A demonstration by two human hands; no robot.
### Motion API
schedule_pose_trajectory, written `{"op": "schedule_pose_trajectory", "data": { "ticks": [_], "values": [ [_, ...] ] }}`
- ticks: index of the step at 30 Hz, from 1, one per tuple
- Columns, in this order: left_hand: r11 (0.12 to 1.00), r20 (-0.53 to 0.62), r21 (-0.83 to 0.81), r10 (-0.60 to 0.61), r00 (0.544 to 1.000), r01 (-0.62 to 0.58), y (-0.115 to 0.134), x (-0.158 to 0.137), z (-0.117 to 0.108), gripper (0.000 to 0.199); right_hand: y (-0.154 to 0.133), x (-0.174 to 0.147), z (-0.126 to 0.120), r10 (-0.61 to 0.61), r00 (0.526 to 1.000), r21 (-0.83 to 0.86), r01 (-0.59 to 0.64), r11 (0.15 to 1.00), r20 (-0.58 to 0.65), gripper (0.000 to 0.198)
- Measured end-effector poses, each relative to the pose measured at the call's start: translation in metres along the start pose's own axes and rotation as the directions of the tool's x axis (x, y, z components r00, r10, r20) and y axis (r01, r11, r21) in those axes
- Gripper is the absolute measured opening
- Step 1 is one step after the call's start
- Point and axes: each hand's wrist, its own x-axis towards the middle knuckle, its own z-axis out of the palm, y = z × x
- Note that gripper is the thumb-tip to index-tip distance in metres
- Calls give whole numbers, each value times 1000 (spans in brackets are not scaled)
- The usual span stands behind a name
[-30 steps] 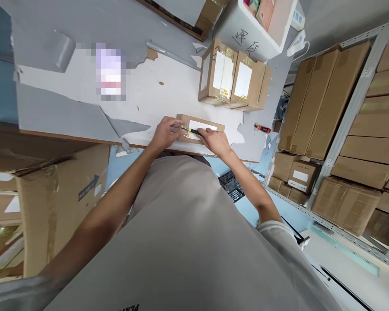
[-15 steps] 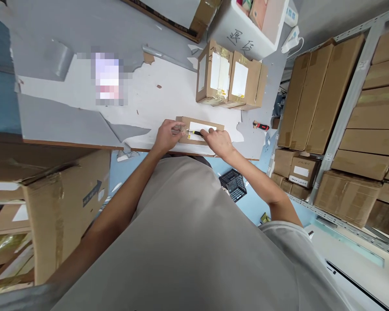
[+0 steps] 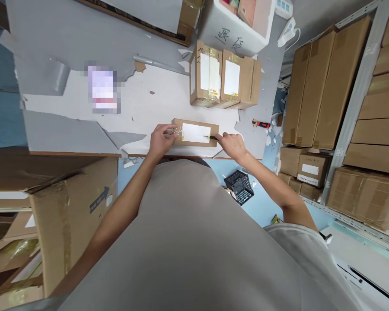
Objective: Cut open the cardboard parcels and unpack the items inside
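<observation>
A small cardboard box (image 3: 196,141) lies flat near the front edge of the worktable, with a white label (image 3: 194,132) on top and clear tape across its left end. My left hand (image 3: 161,140) is closed at that end, thumb and fingers on the taped edge. In the fingers of my right hand (image 3: 233,147) is a slim black-and-yellow tool (image 3: 213,138) with a thin tip pointing left, over the label's right side. Its exact kind is too small to tell.
Taped, labelled boxes (image 3: 231,80) stand farther back, beside a white foam bin (image 3: 236,34). A red-and-black utility knife (image 3: 262,124) lies at the right. A black plastic basket (image 3: 239,186) sits on the floor; shelves of cartons (image 3: 311,86) line the right, and a large carton (image 3: 81,207) stands left.
My right hand has drawn the tool rightward, away from the taped left end and across the label. My left hand stays at the box's left end. The view has shifted slightly.
</observation>
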Motion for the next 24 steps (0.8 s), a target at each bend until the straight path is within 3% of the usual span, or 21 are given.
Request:
{"op": "schedule_pose_trajectory", "data": {
  "ticks": [10,14,19,24],
  "values": [
    [998,-101,47,-36,994,41,0,1,3,43,61,-13,31,-62,998,-18,61,998,-32,50],
    [996,-134,56,-56,989,64,5,0,5,43,58,-11,31,-151,982,42,157,987,-112,56],
    [993,-179,80,-73,981,89,10,-2,7,41,50,20,37,-259,954,58,270,961,-152,49],
    [989,-212,110,-71,975,96,11,-3,9,43,39,40,43,-295,941,51,307,950,-169,50]
  ]
}}
